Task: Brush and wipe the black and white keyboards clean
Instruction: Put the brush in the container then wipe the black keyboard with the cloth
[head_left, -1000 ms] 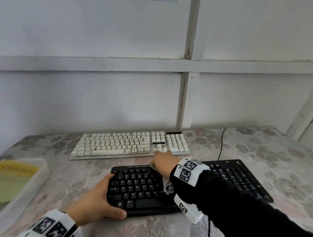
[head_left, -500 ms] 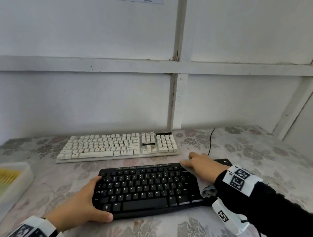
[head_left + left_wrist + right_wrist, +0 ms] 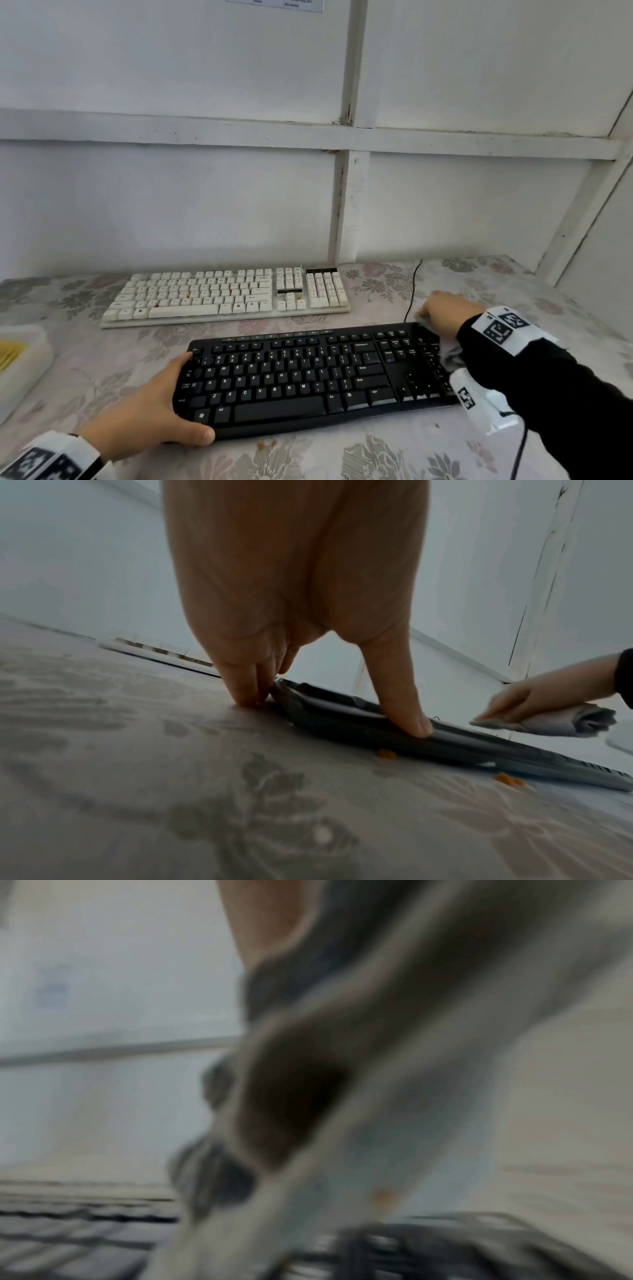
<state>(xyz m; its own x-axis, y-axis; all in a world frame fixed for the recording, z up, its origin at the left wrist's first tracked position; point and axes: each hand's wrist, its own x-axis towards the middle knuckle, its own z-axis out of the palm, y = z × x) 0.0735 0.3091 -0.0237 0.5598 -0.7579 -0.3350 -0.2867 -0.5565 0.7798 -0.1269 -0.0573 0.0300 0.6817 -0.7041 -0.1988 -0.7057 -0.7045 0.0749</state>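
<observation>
Gripping the left end of the black plastic keyboard (image 3: 308,380) on the floral-covered desk (image 3: 376,455), left hand (image 3: 144,421) fingers curled round it. Pressing crumpled grey cloth (image 3: 561,721) at its far right corner, right hand (image 3: 445,312) fingers flat. Cream-white keyboard (image 3: 226,296) behind.

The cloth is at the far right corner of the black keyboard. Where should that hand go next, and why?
Probably draw the right hand and its grey cloth leftward along the next key row of the black keyboard: the cloth sits at the far right corner, nearer rows lie uncovered, and the left hand grips the left end.
</observation>
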